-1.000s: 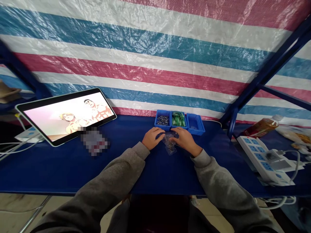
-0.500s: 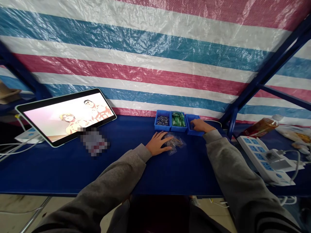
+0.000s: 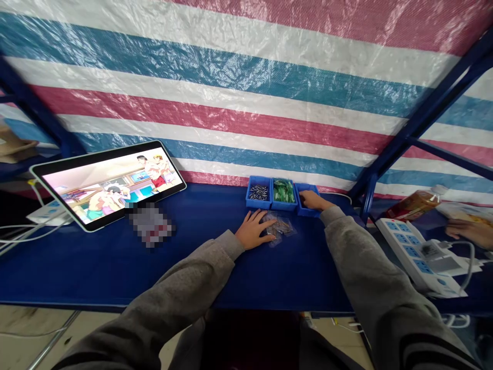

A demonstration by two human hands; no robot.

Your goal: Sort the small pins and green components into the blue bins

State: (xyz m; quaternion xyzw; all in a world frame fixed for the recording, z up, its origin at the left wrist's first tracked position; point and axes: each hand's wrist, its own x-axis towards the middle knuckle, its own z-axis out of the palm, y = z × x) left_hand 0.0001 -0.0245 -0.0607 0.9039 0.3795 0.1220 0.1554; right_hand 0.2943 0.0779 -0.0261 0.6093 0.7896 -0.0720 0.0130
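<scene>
Three small blue bins stand side by side at the back of the blue table. Dark and silvery screw-like pieces fill the left bin, and green-and-clear pieces the middle one. My right hand reaches into the right bin; its fingertips are hidden inside, so what they hold cannot be made out. My left hand lies flat with spread fingers on the table, its fingertips at the left edge of clear plastic bags holding small metal pieces.
A tablet showing a cartoon leans at the left, a blurred-out item before it. At the right are a white power strip, a bottle and another person's hand. A striped sheet hangs behind.
Another person's hand has come into view at the far right. The tablet's picture has changed. My right hand has shifted slightly left within the right bin.
</scene>
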